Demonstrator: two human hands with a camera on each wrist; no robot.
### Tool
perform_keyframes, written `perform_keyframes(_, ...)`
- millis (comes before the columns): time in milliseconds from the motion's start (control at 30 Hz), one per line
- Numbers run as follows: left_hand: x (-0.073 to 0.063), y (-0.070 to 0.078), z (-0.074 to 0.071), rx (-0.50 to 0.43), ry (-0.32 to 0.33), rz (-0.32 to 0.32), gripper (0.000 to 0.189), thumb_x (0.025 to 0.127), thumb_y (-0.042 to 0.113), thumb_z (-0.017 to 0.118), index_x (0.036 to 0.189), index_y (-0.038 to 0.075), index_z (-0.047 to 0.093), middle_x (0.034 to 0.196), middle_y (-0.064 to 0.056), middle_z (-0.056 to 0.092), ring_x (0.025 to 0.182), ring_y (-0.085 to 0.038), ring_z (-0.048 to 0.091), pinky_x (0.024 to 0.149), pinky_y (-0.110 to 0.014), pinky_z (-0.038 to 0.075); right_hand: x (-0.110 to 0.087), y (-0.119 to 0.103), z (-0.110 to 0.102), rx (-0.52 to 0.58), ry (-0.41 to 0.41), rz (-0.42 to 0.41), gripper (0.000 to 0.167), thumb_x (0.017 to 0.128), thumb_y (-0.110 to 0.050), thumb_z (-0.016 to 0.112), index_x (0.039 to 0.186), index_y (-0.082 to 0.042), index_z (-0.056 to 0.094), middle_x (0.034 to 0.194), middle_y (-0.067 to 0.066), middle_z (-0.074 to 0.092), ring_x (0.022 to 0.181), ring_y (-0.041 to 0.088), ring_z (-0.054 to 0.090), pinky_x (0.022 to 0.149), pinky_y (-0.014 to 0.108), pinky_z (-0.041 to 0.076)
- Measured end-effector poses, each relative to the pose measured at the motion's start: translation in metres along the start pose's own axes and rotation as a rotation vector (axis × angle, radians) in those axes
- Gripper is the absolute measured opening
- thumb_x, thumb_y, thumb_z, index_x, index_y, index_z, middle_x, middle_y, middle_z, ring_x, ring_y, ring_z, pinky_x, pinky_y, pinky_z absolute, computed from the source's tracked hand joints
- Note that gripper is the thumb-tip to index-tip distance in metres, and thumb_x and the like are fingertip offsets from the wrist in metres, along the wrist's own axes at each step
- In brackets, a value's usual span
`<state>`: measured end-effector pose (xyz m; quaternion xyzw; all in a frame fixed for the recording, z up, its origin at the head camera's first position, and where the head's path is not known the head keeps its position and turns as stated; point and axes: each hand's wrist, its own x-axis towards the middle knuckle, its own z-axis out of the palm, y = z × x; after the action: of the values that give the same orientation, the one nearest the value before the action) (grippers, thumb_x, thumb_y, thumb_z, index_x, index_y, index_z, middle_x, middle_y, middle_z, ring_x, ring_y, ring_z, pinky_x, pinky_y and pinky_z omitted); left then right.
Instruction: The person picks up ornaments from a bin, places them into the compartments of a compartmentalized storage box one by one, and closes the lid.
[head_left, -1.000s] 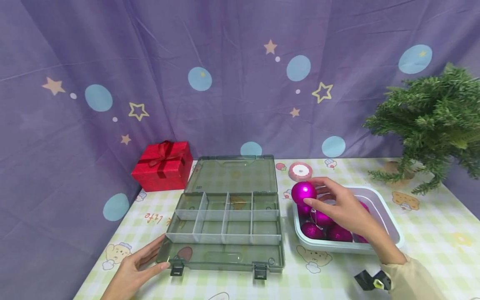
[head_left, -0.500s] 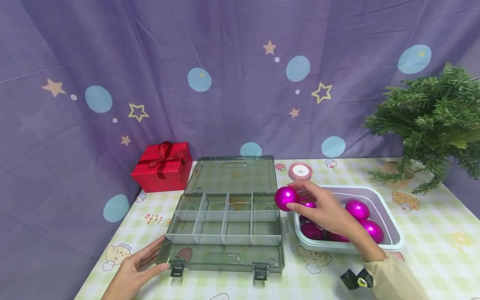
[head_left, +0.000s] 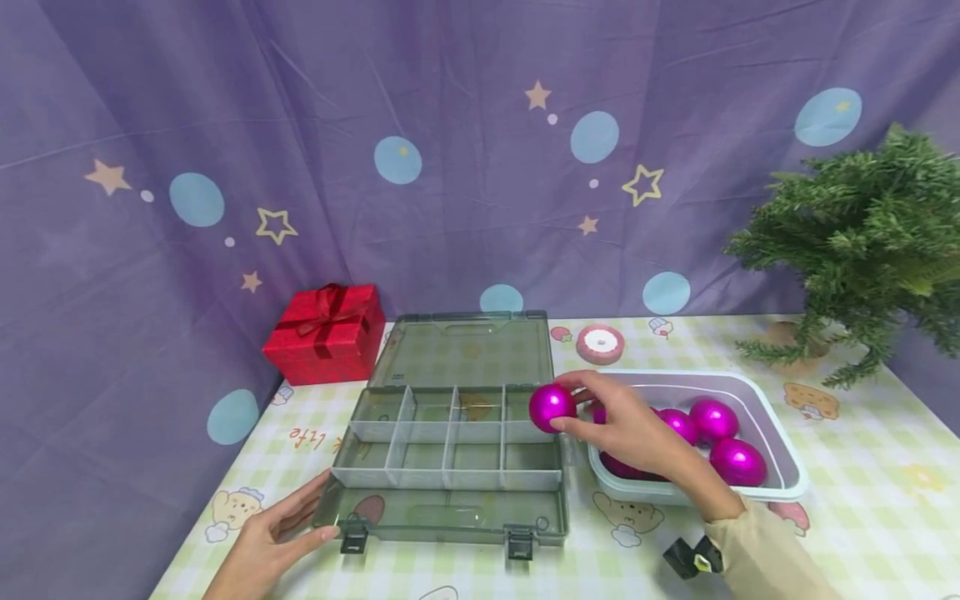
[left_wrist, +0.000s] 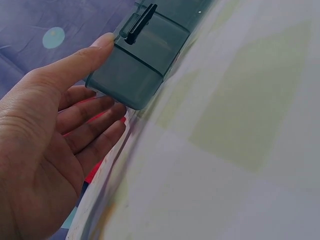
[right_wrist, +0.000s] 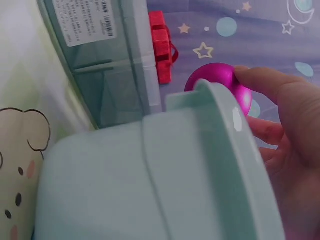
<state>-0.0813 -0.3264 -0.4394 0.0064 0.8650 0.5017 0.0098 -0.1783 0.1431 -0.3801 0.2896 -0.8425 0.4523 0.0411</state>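
Observation:
A shiny magenta bauble (head_left: 552, 407) is pinched between the thumb and fingers of my right hand (head_left: 626, 425). It overlaps the rear right compartment of a clear grey-green divider box (head_left: 450, 477), whose lid (head_left: 472, 350) lies back. The right wrist view shows the bauble (right_wrist: 220, 82) partly behind the tub's rim. At the box's front left corner my left hand (head_left: 262, 537) rests, thumb on the front by a latch (head_left: 354, 537), fingers loosely extended along the side. Several more magenta baubles (head_left: 738, 462) lie in a pale blue tub (head_left: 787, 450), some hidden under my right hand.
Behind the box on the left stands a red gift box (head_left: 326, 333) with a bow. A ribbon spool (head_left: 600, 343) lies behind the tub. An artificial fir tree (head_left: 862, 242) stands at the far right, and a purple curtain (head_left: 465, 83) hangs behind the table.
My right hand has carried the bauble left and slightly down, from above the tub to the divider box's right side. More baubles in the tub now show. My left hand has stayed in place.

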Motion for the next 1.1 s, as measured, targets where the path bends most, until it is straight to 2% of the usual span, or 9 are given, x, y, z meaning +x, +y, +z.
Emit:
perform_keyframes(167, 0.0, -0.001, 0.0, 0.006, -0.002, -0.023, 0.069, 0.092, 0.022, 0.082, 0.152, 0.005, 0.052, 0.15, -0.014, 0.053, 0.12, 0.009, 0.051, 0.097, -0.016, 0.05, 0.001, -0.001, 0.006, -0.079, -0.032, -0.014, 0.049, 0.096, -0.029, 0.078, 0.136, -0.005, 0.063, 0.13, 0.006, 0.067, 0.109, 0.024, 0.068, 0.087, 0.046, 0.06)
perform_keyframes(300, 0.0, 0.0, 0.0, 0.011, 0.003, -0.036, 0.07, 0.091, 0.024, 0.083, 0.152, 0.005, 0.053, 0.15, -0.014, 0.054, 0.119, 0.01, 0.051, 0.097, -0.016, 0.05, 0.001, -0.002, 0.01, -0.089, -0.046, -0.009, 0.049, 0.095, -0.029, 0.079, 0.136, -0.007, 0.064, 0.131, 0.005, 0.067, 0.11, 0.025, 0.067, 0.091, 0.052, 0.058)
perform_keyframes(567, -0.002, 0.002, -0.001, 0.006, -0.005, -0.038, 0.071, 0.091, 0.025, 0.083, 0.152, 0.004, 0.052, 0.15, -0.014, 0.054, 0.12, 0.009, 0.051, 0.098, -0.016, 0.049, -0.001, -0.003, 0.013, -0.128, -0.068, -0.018, 0.05, 0.096, -0.028, 0.077, 0.139, -0.007, 0.062, 0.13, 0.006, 0.068, 0.112, 0.026, 0.067, 0.091, 0.05, 0.059)
perform_keyframes(833, 0.002, 0.002, -0.001, 0.0, -0.016, -0.08, 0.072, 0.092, 0.026, 0.082, 0.153, 0.005, 0.051, 0.152, -0.015, 0.052, 0.119, 0.012, 0.049, 0.099, -0.015, 0.048, -0.008, -0.001, -0.001, -0.1, 0.028, -0.034, 0.036, 0.097, -0.021, 0.076, 0.129, -0.009, 0.068, 0.125, 0.004, 0.07, 0.104, 0.022, 0.07, 0.085, 0.044, 0.061)
perform_keyframes(1100, 0.001, 0.002, -0.001, 0.006, -0.015, -0.068, 0.072, 0.092, 0.025, 0.082, 0.153, 0.004, 0.051, 0.151, -0.015, 0.052, 0.119, 0.011, 0.05, 0.098, -0.015, 0.048, -0.024, 0.013, -0.027, -0.08, 0.122, 0.015, 0.031, 0.095, -0.014, 0.078, 0.124, -0.005, 0.07, 0.111, 0.007, 0.075, 0.095, 0.018, 0.071, 0.082, 0.038, 0.062)
